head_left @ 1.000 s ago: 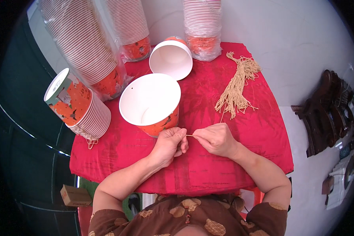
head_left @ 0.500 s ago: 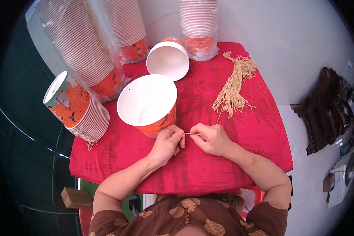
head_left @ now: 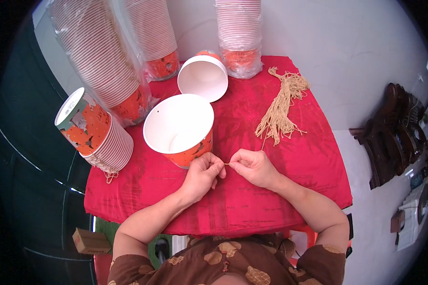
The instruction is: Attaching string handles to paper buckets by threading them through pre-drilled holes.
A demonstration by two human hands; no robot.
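Observation:
Between my two hands runs a short bit of tan cord (head_left: pixel 227 164). My left hand (head_left: pixel 204 174) pinches one part of it, beside the near side of an orange paper bucket (head_left: pixel 199 151) with a white inside and a small hole near its rim. My right hand (head_left: pixel 253 167) pinches the cord too, close to the left fingertips. From behind the right hand a strand leads up to a loose bundle of tan cords (head_left: pixel 283 109) on the red tablecloth (head_left: pixel 271 199).
A second paper bucket (head_left: pixel 202 78) lies tipped behind the first. Plastic-wrapped stacks of buckets (head_left: pixel 95 57) stand at the back. At the left leans an upside-down bucket stack (head_left: pixel 111 142) with cords hanging from it. A cardboard box (head_left: pixel 91 241) sits on the floor.
My right fingertips have come nearer to the left ones, so less cord shows between them. The buckets and the cord bundle stay in place; the view has shifted slightly.

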